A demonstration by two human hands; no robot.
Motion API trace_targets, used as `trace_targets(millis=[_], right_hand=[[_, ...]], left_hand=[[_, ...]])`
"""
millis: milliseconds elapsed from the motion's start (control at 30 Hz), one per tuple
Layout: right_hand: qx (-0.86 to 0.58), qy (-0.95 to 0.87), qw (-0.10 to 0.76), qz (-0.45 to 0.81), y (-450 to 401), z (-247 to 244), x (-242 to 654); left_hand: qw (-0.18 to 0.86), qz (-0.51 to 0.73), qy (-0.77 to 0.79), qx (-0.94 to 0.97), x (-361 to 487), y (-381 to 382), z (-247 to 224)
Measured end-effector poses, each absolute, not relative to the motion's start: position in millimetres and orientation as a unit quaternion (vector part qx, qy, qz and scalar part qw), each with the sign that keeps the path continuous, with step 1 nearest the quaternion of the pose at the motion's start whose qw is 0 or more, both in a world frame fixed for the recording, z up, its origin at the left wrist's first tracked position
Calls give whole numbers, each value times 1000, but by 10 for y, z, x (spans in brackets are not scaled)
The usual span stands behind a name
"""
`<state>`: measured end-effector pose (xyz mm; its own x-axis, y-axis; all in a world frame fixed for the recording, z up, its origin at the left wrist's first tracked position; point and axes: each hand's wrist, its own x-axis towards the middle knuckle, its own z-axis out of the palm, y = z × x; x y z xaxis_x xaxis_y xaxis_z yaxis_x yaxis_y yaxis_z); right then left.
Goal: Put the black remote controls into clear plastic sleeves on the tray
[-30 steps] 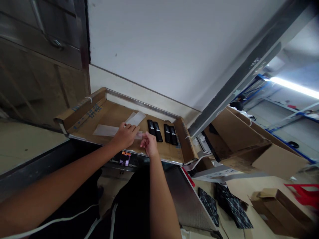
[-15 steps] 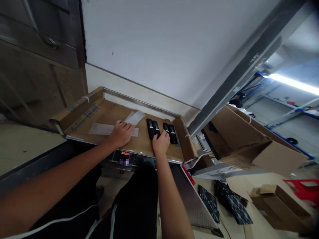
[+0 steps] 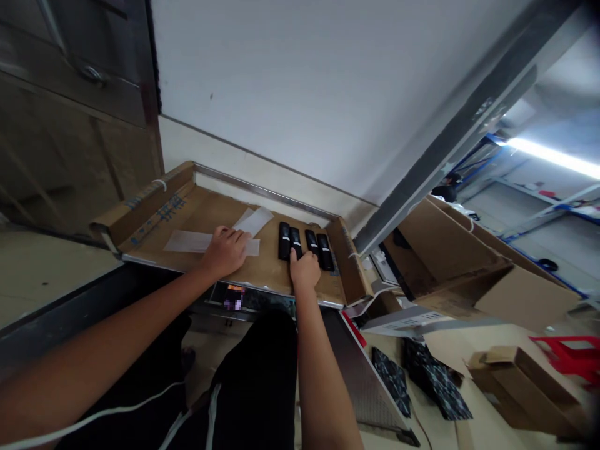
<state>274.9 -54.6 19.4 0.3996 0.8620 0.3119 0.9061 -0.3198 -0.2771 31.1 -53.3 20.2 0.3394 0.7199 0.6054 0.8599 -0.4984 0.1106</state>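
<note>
On the cardboard-lined tray [image 3: 187, 206], my left hand [image 3: 227, 251] lies with curled fingers over translucent white plastic sleeves [image 3: 187, 241]. A second sleeve [image 3: 257, 220] slants out behind its fingertips. My right hand [image 3: 305, 270] is closed at the near end of a slim black remote control [image 3: 295, 237], its thumb against that end; part of the grip is hidden. Another black remote control [image 3: 284, 240] stands close on the left. Two more, a black remote control [image 3: 312, 240] and its neighbour [image 3: 324, 251], lie just beyond my right fingers. All carry small white labels.
Raised cardboard walls [image 3: 349, 259] edge the tray, which stands against a white wall [image 3: 281, 81]. A phone-like screen [image 3: 237, 297] shows below its front edge. Large open cartons [image 3: 450, 250] stand right, with patterned black bags [image 3: 435, 378] and a red stool [image 3: 569, 356] on the floor.
The left pair of remote controls has shifted slightly right and sits straighter. My right hand has moved a little right and back toward me. My left hand stays on the sleeves.
</note>
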Motion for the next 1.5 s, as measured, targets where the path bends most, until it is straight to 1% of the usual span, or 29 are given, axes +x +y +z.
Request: trace_targets(millis=[333, 433, 600, 700, 767, 833, 967, 1033, 1100, 1233, 1500], right_hand=[[-824, -514, 239, -22, -645, 225, 2760], [-830, -500, 248, 8, -637, 242, 2781], [-818, -519, 241, 65, -639, 247, 2872], [-819, -505, 261, 83, -626, 217, 2934], [-819, -487, 291, 85, -612, 181, 2969], [-798, -473, 357, 106, -601, 139, 3000], [-665, -448, 540, 255, -615, 87, 3060], [-605, -426, 588, 326, -642, 98, 3097], [-559, -406, 613, 384, -677, 127, 3140], [-494, -408, 611, 465, -745, 180, 3222], [-460, -423, 562, 542, -770, 164, 3294]], left_hand=[[110, -314, -480, -812, 310, -542, 199], [106, -310, -478, -815, 312, -548, 207], [94, -302, -481, -818, 314, -547, 203], [93, -299, -481, -819, 309, -535, 188], [96, -292, -482, -820, 304, -529, 184], [99, -286, -487, -819, 301, -529, 189], [94, -285, -498, -813, 307, -544, 216], [92, -286, -506, -808, 311, -550, 229], [88, -285, -517, -803, 315, -552, 238], [86, -278, -526, -799, 323, -547, 240], [93, -283, -522, -799, 328, -529, 245]])
